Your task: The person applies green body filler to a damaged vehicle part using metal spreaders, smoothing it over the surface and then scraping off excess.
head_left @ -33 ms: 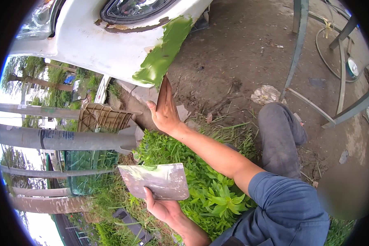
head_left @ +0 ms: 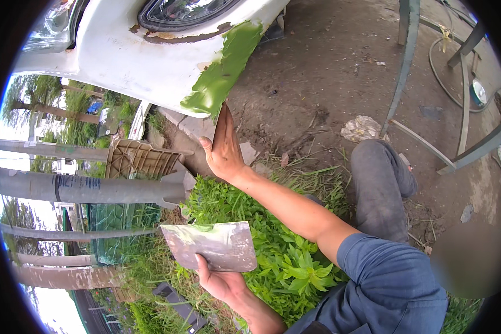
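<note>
A white car bumper (head_left: 128, 61) fills the upper left, with a wide smear of wet green filler (head_left: 222, 72) on its lower corner. My right hand (head_left: 225, 147) reaches up to that corner with fingers straight and pressed together. It grips a thin, flat spreader (head_left: 216, 126), seen nearly edge-on, against the filler's lower end; most of the tool is hidden by the fingers. Lower down, my left hand (head_left: 222, 284) holds a flat grey mixing board (head_left: 211, 247), thumb on top and fingers beneath. A little green filler (head_left: 204, 227) sits at the board's upper edge.
Leafy green plants (head_left: 295, 267) grow below my right forearm. Bare soil (head_left: 317, 67) lies beyond, with a crumpled plastic bag (head_left: 362, 128) beside a grey-trousered knee (head_left: 376, 178). A metal frame (head_left: 403, 67) and a hose (head_left: 437, 72) are at right; grey poles (head_left: 83, 186) at left.
</note>
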Available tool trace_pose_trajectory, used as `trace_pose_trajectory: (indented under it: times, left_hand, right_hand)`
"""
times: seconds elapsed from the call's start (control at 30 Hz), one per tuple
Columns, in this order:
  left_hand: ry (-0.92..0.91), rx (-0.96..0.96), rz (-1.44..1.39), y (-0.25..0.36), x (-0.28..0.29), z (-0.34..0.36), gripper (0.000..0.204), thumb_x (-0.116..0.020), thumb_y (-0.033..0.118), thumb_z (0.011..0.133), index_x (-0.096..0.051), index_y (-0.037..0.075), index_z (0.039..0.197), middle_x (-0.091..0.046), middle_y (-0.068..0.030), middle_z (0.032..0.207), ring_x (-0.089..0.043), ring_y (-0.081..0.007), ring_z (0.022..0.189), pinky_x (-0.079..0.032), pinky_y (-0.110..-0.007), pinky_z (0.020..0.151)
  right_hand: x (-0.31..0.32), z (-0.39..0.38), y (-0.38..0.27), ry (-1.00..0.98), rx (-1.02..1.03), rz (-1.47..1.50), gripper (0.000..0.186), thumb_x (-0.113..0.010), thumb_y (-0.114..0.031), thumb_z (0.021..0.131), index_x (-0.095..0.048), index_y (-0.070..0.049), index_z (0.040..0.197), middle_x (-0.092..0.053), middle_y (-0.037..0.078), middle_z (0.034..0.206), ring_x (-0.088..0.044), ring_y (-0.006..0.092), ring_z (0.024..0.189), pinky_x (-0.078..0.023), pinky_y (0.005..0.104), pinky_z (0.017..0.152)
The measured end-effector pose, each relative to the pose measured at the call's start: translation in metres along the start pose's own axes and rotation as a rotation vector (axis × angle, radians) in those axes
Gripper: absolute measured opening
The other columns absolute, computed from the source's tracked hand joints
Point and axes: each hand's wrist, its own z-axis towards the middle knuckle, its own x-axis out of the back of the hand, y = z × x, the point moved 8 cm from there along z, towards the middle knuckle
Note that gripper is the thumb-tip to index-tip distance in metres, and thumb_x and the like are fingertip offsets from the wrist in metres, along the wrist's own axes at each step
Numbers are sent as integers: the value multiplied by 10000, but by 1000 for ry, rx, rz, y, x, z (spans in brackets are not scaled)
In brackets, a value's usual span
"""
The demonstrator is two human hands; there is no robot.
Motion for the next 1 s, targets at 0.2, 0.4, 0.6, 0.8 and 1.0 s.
trace_pose_trajectory:
  times: [0.2, 0.4, 0.6, 0.8, 1.0]
  left_hand:
    - [20, -11, 6, 4, 9, -1, 415, -543, 150, 972, -466, -12, 1346, -535, -160, 1351, -519, -302, 1231, -392, -498, 1083]
    - [43, -19, 5, 8, 14, -2, 414, -549, 148, 969, -470, -12, 1343, -539, -156, 1345, -520, -300, 1226, -392, -491, 1085]
    - [46, -5, 5, 11, 12, -2, 416, -547, 146, 968, -465, -2, 1348, -542, -149, 1339, -528, -292, 1216, -406, -496, 1067]
    - [1, 40, 5, -5, 11, 16, 391, -552, 144, 974, -489, -5, 1329, -554, -143, 1332, -529, -281, 1219, -398, -483, 1080]
    - [1, 92, 3, -17, 7, 18, 412, -548, 143, 972, -468, 3, 1351, -540, -147, 1350, -523, -287, 1231, -395, -495, 1086]
  right_hand:
    - [-13, -11, 3, -1, 4, -87, 833, -347, -498, 998, -50, 130, 1458, -167, 378, 1461, -239, 515, 1363, -260, 526, 1131]
    - [-24, -21, 4, -68, -60, -136, 789, -512, -312, 973, -75, 146, 1443, -183, 397, 1444, -319, 542, 1306, -355, 516, 1078]
    - [-32, -51, 11, -232, -26, -180, 665, -538, -227, 955, -211, 65, 1456, -281, 305, 1450, -422, 456, 1271, -417, 464, 1035]
    - [31, -55, 10, -248, -12, 3, 576, -498, -253, 977, -288, 34, 1430, -369, 263, 1393, -452, 446, 1244, -423, 461, 1026]
    - [52, -28, -16, 87, 170, -142, 641, -585, -120, 858, -318, 52, 1414, -401, 263, 1345, -455, 437, 1205, -390, 475, 1014]
